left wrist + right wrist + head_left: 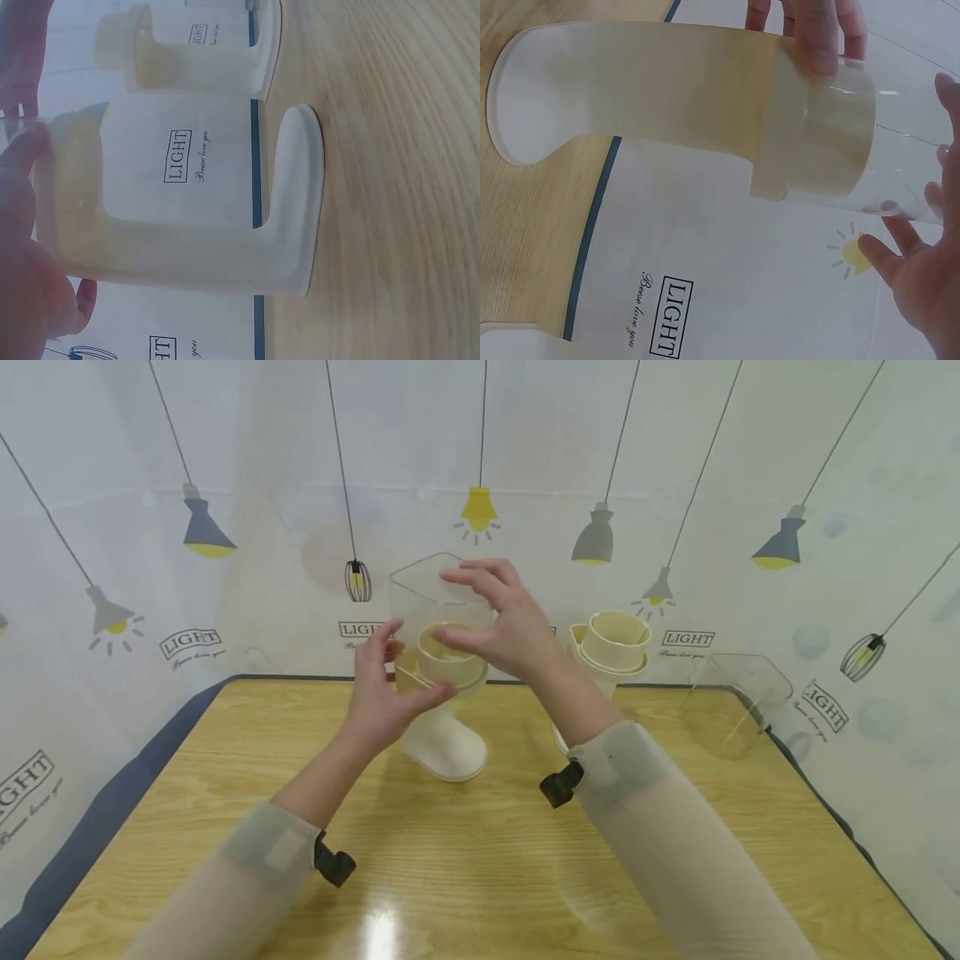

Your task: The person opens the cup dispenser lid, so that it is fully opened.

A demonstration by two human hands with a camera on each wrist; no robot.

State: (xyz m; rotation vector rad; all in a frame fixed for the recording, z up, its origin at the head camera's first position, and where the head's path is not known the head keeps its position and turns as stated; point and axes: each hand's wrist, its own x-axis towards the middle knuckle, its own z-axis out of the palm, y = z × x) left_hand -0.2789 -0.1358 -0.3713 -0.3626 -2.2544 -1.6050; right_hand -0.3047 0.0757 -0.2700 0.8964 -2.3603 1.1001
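A cream-coloured stand (pixel 450 747) with a flat foot and a round collar stands upright on the table. Over its collar sits a clear open-topped container (pixel 431 589), its pointed rim upward. My left hand (pixel 378 693) grips around the stand's head at the container's lower end, thumb in front and fingers at the far side. Higher up, my right hand (pixel 510 622) holds the clear container, thumb and fingers spread around its wall. In the right wrist view the cream collar (pixel 829 131) shows through the clear wall. The exact contact of some fingertips is hard to see.
A second cream stand (pixel 618 643) stands to the right, partly behind my right forearm. Farther right a second clear container (pixel 735 702) rests near the edge of the wooden table (pixel 450 860). A lamp-printed cloth (pixel 285 510) hangs behind.
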